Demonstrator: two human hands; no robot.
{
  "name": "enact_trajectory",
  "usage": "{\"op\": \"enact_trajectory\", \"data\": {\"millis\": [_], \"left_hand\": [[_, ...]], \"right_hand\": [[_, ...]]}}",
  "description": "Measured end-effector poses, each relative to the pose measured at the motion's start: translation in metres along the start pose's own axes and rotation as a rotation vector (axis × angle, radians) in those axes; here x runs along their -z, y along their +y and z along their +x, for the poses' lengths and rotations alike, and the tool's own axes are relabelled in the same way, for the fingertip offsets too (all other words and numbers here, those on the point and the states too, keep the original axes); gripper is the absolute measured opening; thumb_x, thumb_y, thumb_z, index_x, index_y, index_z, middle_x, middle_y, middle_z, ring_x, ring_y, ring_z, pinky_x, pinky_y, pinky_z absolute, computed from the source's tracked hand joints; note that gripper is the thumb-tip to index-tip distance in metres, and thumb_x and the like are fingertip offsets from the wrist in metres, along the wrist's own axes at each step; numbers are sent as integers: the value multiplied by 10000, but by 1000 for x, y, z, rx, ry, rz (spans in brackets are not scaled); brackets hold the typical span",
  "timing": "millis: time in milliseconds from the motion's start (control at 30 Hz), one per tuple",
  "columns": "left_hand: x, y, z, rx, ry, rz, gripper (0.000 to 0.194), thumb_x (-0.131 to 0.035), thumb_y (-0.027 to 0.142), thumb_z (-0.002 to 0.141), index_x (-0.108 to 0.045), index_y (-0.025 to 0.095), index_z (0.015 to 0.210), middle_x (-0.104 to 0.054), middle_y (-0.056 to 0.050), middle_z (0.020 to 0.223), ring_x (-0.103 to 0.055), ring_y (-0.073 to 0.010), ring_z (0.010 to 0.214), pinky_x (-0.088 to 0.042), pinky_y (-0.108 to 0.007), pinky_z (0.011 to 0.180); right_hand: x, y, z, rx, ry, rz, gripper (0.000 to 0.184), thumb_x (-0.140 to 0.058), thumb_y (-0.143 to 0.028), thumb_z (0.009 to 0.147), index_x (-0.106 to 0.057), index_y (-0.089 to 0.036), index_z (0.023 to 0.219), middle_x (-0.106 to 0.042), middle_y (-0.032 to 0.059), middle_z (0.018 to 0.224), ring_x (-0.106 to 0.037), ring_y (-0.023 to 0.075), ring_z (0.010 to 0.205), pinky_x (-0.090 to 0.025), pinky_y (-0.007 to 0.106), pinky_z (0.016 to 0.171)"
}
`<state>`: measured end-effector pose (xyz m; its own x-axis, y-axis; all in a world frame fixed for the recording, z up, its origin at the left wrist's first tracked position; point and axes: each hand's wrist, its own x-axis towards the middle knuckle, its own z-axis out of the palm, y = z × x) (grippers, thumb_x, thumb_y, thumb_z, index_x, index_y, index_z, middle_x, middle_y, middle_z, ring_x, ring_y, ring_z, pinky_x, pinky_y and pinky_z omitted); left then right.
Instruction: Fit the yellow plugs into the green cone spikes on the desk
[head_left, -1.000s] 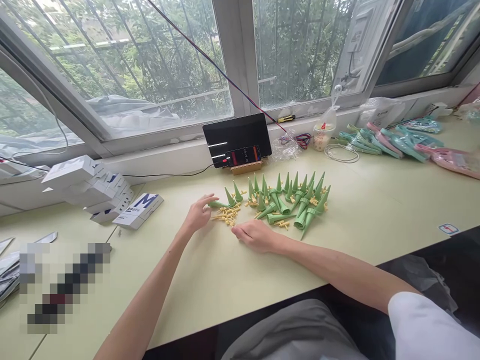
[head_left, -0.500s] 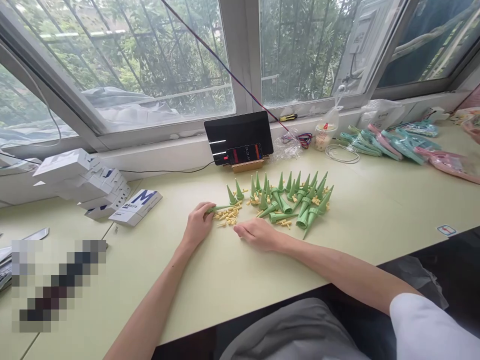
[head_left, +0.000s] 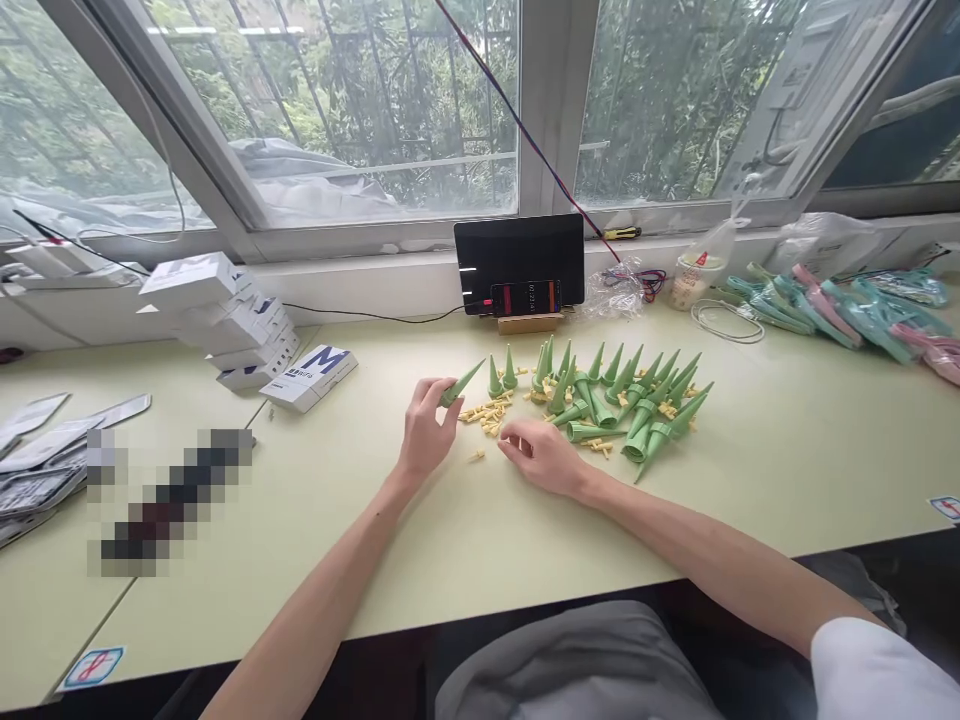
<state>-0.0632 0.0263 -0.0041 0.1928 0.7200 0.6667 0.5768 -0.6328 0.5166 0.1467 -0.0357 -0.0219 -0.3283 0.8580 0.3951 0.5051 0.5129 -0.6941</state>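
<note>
My left hand [head_left: 429, 430] grips a green plastic cone-shaped spike [head_left: 466, 382] near its wide end, with its point up and to the right. My right hand [head_left: 544, 455] rests low over the table, its fingers curled in; whatever may be between them is hidden. A heap of small yellow plastic pieces [head_left: 489, 410] lies between my hands. One loose yellow piece [head_left: 477, 456] sits apart on the near side. Beyond the heap stand two upright green spikes [head_left: 502, 372]. To the right, several more green spikes [head_left: 651, 405] stand or lie among yellow pieces.
A phone [head_left: 527, 298] leans on a cardboard stand before a black tablet [head_left: 517, 255]. White boxes [head_left: 217, 315] are stacked at left. A bagged cup [head_left: 688, 280], a coiled white cable [head_left: 724, 322] and teal and pink straps [head_left: 847, 310] lie at right.
My left hand has lifted and tilted the green spike upward from near the table. My right hand has shifted slightly, away from the heap's near edge. The whole view has turned left.
</note>
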Motion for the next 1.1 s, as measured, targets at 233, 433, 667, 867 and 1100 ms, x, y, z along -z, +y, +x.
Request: {"op": "enact_trajectory", "data": {"millis": [233,433,667,867,1100], "left_hand": [[-6,11,-5,61,-22,-18,102,-581,268,926,-558,215,1011,-581,-59,988,-613,-171,872,-569,-303,760],[-9,11,-8,110,-47,-57,131,-568,301,926,-541,212,1019,-608,-53,984,-644,-166,842,-565,-304,742],[-9,12,-10,158,-49,-119,171,-583,323,927,-493,218,1028,-629,-8,863,-670,-149,784,-553,-278,723],[-10,12,-10,228,-55,-123,250,-568,308,917,-456,224,1125,-597,-11,854,-642,-149,728,-503,-247,603],[-11,8,-8,253,-165,-38,191,-482,211,888,-538,201,1070,-605,-22,844,-559,-150,684,-449,-261,595]], "right_hand": [[-4,-9,-4,163,-171,-186,215,-524,-233,994,-689,-260,1130,-603,74,1242,-552,109,698,-442,256,695],[-4,-4,-2,118,-179,-177,175,-516,-190,996,-690,-202,1012,-633,69,1043,-586,142,780,-445,252,718],[-5,-4,-1,15,-89,-285,163,-506,-210,1004,-664,-178,981,-643,65,951,-588,150,749,-413,255,677],[-3,0,2,-170,-12,-408,184,-483,-202,1004,-661,-165,1032,-704,101,982,-656,212,860,-443,284,716],[-5,2,1,-134,45,-278,295,-507,-182,974,-601,-147,1251,-728,102,1010,-678,224,879,-495,323,809]]}}
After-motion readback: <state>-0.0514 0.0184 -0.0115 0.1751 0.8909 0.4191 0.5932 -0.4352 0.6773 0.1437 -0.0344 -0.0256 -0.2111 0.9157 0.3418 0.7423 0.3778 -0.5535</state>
